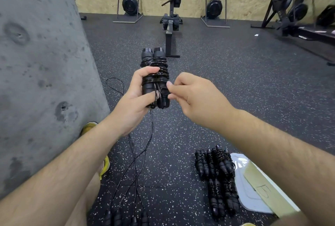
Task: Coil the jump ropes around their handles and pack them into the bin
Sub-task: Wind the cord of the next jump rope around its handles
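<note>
L hand (135, 97) grips a pair of black jump-rope handles (154, 53), held side by side & upright, caps pointing away from the person. Thumb lies across the front, fingers curl in round the lower part. Thin black rope (156, 63) is wound several turns round the upper & mid part of both handles. R hand (188, 93), just right of the L, pinches a short loop of that rope btwn thumb & forefinger, low on the handles; its other fingers are curled in. A strand drops from under the L hand to the speckled rubber floor (235, 80), among loose ropes (137, 162) lying below the L forearm. Under the R forearm sits a pile of coiled ropes (217, 180) on the floor, up against a pale plastic lid (248, 189) w/ a tape label, on the pile's right. Concrete column (36, 62) stands left of the L hand. Rowing machine (171, 24) on the floor beyond both hands. Yellow shoe (88, 126) below-left of the L wrist.
</note>
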Tool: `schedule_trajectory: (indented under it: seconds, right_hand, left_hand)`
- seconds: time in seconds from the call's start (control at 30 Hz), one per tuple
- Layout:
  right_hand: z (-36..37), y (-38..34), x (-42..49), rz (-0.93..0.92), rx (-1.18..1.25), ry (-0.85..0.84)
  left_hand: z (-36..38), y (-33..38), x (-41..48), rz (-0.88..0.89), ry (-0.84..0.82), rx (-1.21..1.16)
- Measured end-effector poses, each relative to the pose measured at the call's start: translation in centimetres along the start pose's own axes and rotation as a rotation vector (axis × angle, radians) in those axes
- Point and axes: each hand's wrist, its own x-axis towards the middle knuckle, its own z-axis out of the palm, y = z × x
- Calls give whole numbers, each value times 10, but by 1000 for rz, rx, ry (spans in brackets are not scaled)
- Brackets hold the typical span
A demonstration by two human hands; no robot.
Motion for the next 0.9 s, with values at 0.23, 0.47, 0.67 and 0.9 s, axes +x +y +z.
schedule_trajectory:
  seconds: [0.23,0.47,0.67,0.9]
  right_hand:
    - [4,-7,0,-30,-37,26]
    - [10,-16,0,64,78,126]
    - [18,-30,7,107,137,159]
    - [18,-34,10,72,119,163]
  left_hand:
    - [1,-1,0,-34,-16,12]
    - [2,2,0,-57,-28,-21]
    - [1,7,0,-71,25,-40]
    - [-4,8,-1,-53,47,-9]
